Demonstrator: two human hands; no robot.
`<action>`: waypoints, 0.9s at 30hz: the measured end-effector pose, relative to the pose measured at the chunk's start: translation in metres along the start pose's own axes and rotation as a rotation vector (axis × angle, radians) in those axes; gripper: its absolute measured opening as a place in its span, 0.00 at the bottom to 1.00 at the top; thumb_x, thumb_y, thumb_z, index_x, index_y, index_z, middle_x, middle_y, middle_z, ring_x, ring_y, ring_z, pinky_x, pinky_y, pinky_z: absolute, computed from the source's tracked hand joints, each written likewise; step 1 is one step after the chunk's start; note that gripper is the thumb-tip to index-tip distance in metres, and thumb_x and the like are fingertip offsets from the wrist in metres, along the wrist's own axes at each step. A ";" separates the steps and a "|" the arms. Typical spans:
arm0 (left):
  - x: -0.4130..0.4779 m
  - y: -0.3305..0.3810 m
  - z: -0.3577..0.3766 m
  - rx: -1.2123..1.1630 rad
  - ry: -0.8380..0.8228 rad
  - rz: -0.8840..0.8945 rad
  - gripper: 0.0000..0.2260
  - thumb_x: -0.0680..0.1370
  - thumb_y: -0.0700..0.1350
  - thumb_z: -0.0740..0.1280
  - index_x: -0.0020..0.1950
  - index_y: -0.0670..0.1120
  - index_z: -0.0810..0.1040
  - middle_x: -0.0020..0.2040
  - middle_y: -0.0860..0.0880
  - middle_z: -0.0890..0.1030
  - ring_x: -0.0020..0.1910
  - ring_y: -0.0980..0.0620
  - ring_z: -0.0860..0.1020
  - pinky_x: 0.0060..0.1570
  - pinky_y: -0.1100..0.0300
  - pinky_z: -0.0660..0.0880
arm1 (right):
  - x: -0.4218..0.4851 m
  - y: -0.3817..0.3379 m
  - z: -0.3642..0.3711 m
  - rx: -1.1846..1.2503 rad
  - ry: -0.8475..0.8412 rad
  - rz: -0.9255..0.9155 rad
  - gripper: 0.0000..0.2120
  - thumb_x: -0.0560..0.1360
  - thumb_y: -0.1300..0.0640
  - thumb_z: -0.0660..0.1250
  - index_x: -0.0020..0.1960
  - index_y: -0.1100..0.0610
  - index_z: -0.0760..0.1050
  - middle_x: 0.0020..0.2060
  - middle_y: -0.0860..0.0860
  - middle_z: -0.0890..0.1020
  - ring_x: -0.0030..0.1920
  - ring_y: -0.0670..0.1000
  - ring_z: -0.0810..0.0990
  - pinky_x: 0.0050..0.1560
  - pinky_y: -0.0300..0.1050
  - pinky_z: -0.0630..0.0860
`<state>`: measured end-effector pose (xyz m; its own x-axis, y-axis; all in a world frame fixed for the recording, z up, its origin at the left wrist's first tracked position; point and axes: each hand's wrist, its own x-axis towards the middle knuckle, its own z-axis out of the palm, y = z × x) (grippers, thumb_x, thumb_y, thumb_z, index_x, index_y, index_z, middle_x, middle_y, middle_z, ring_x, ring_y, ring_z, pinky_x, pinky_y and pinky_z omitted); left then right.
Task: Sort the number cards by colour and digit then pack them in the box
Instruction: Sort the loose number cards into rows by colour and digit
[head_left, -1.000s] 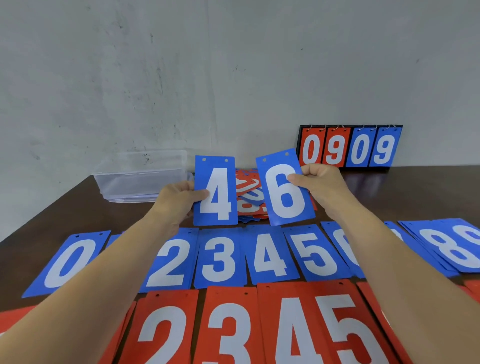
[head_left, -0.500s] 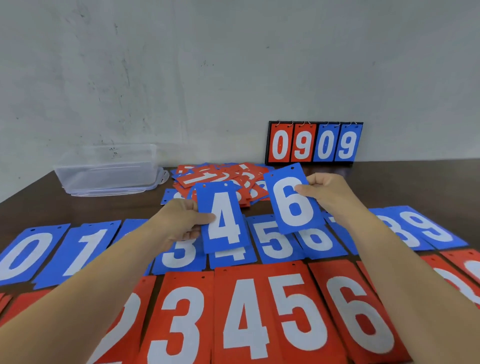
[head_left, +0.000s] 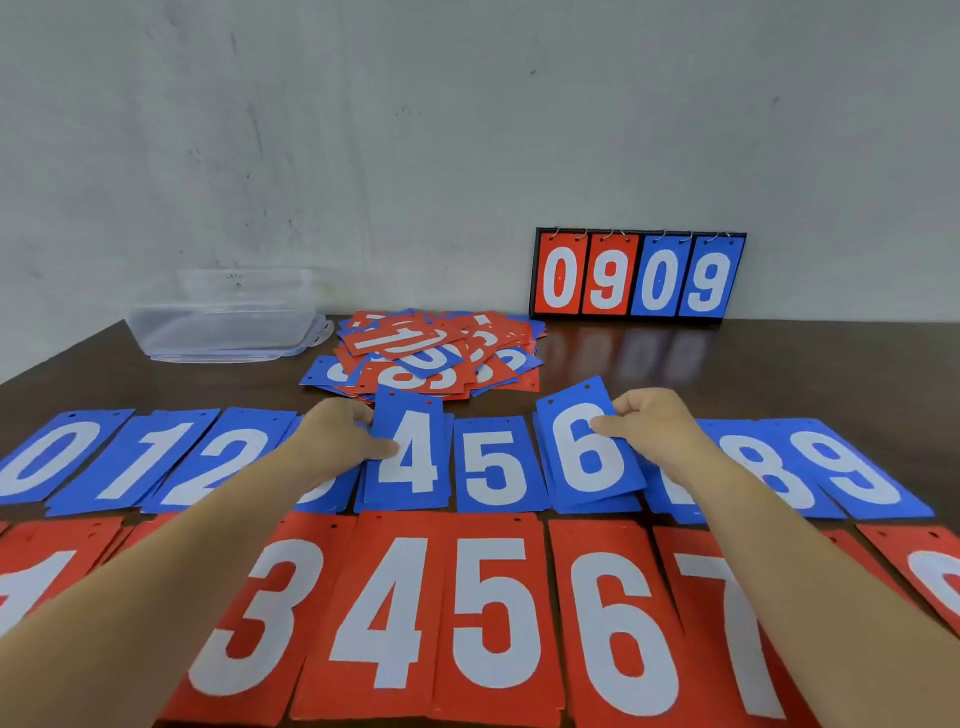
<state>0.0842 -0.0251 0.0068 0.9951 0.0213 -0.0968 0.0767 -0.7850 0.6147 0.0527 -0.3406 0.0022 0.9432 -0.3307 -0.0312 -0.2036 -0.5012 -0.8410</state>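
Grip: left hand (head_left: 336, 435) pinches blue 4 (head_left: 411, 462), right hand (head_left: 658, 427) blue 6 (head_left: 581, 451); forearms outstretched.

This is a plain, sparsely kept indoor room, more workroom than living space, though which kind exactly I cannot tell. A bare grey-white wall (head_left: 467, 130), scuffed and smudged, rises right behind a dark, glossy wooden table (head_left: 831, 374). A flip scoreboard (head_left: 638, 275) stands at the far edge against the wall, a clear plastic box (head_left: 223, 322) sits far left, and number cards (head_left: 493, 613) lie in rows nearer.
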 end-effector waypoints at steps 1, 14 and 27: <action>0.000 0.001 0.002 0.050 0.015 0.003 0.26 0.74 0.47 0.73 0.69 0.40 0.72 0.68 0.45 0.74 0.66 0.46 0.72 0.62 0.55 0.69 | 0.002 0.002 0.002 -0.059 0.020 -0.018 0.13 0.70 0.59 0.75 0.41 0.68 0.75 0.38 0.65 0.80 0.36 0.54 0.74 0.38 0.49 0.73; -0.012 0.002 0.007 0.324 0.123 0.041 0.29 0.73 0.54 0.73 0.71 0.47 0.71 0.64 0.48 0.77 0.61 0.49 0.76 0.58 0.54 0.75 | -0.012 -0.006 0.013 -0.696 0.122 -0.071 0.14 0.72 0.44 0.72 0.46 0.53 0.73 0.38 0.48 0.79 0.38 0.49 0.76 0.29 0.40 0.64; 0.015 -0.011 -0.025 0.132 0.202 0.101 0.20 0.75 0.50 0.71 0.66 0.46 0.75 0.54 0.45 0.80 0.45 0.47 0.79 0.43 0.56 0.76 | 0.007 -0.059 0.057 -0.544 0.075 -0.117 0.11 0.75 0.45 0.68 0.45 0.54 0.80 0.40 0.50 0.84 0.38 0.50 0.82 0.36 0.42 0.74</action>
<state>0.0998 -0.0005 0.0181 0.9907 0.0511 0.1265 -0.0199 -0.8629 0.5049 0.0860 -0.2677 0.0208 0.9504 -0.2942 0.1012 -0.2235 -0.8719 -0.4358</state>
